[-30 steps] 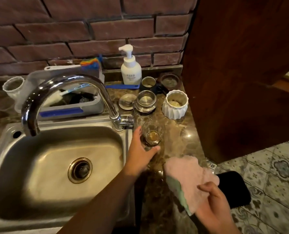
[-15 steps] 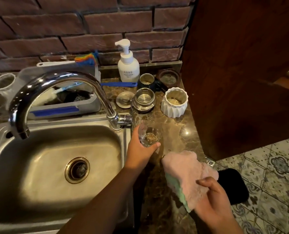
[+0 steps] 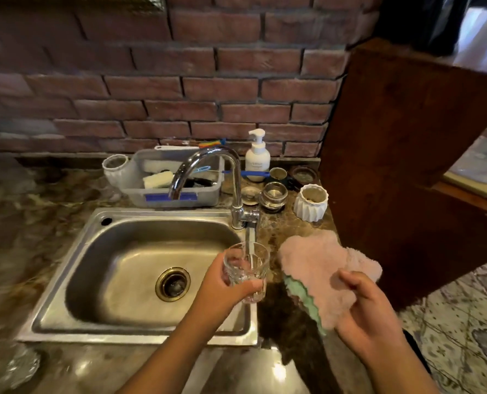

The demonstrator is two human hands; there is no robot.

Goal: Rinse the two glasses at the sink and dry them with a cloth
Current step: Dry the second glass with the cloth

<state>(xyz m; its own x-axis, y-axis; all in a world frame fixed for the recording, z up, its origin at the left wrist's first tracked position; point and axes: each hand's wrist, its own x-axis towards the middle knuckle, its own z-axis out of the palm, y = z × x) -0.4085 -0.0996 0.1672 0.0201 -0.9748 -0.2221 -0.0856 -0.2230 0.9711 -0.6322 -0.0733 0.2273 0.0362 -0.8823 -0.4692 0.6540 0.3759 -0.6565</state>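
My left hand (image 3: 222, 291) grips a clear drinking glass (image 3: 246, 265) and holds it lifted over the right rim of the steel sink (image 3: 66, 280), slightly tilted. A pink cloth (image 3: 322, 268) with a green edge is held up in my right hand (image 3: 367, 317), just right of the glass and apart from it. The chrome tap (image 3: 205, 166) curves over the basin and no water runs from its spout. A second clear glass (image 3: 108, 190) is faintly visible on the counter left of the grey tub.
Behind the sink stand a grey tub (image 3: 177, 191) with sponges, a white soap pump (image 3: 257, 155), metal lids and cups (image 3: 273, 194) and two white ribbed cups (image 3: 310, 203) (image 3: 116, 169). A dark wooden panel (image 3: 407, 166) rises on the right. Patterned floor tiles lie beyond the counter edge.
My left hand lifted the glass off the counter beside the tap and brought it nearer, over the sink's right rim. The camera pulled back and up. The cloth stays in my right hand.
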